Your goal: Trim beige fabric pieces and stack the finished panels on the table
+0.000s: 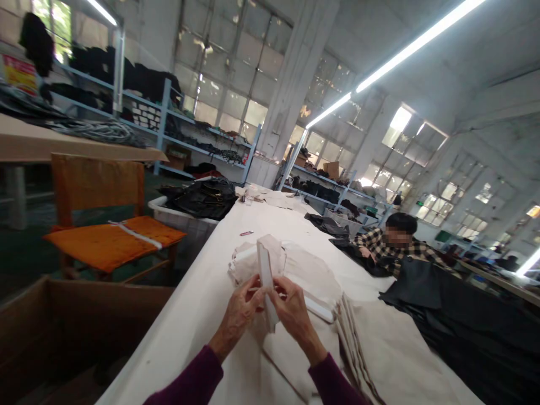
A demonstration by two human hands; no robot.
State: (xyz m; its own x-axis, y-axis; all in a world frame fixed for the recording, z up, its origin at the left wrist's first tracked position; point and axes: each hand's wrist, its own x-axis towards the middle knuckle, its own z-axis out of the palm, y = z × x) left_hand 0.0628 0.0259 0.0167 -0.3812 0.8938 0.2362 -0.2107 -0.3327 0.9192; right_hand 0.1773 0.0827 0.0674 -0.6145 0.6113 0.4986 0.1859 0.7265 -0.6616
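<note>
Both hands meet over the white table point(198, 306). My left hand point(243, 308) pinches the near left side of a cream fabric piece with a flat white strip point(265, 265) along it. On the other side my right hand point(292, 306) grips the same piece, its thumb close to the left thumb. The piece stands up on edge, tilted slightly. Beneath and behind it lie more cream fabric pieces point(310, 270). Another white strip point(319, 308) rests just right of my right hand. Some fingertips are hidden behind the piece.
A stack of cream fabric point(392, 337) lies at right, beside black material point(476, 315). A small red-and-white item point(247, 233) sits ahead. Left are an orange chair point(113, 239), a cardboard box point(105, 309) and a bin of black goods point(202, 197). Another person point(396, 242) sits across at right.
</note>
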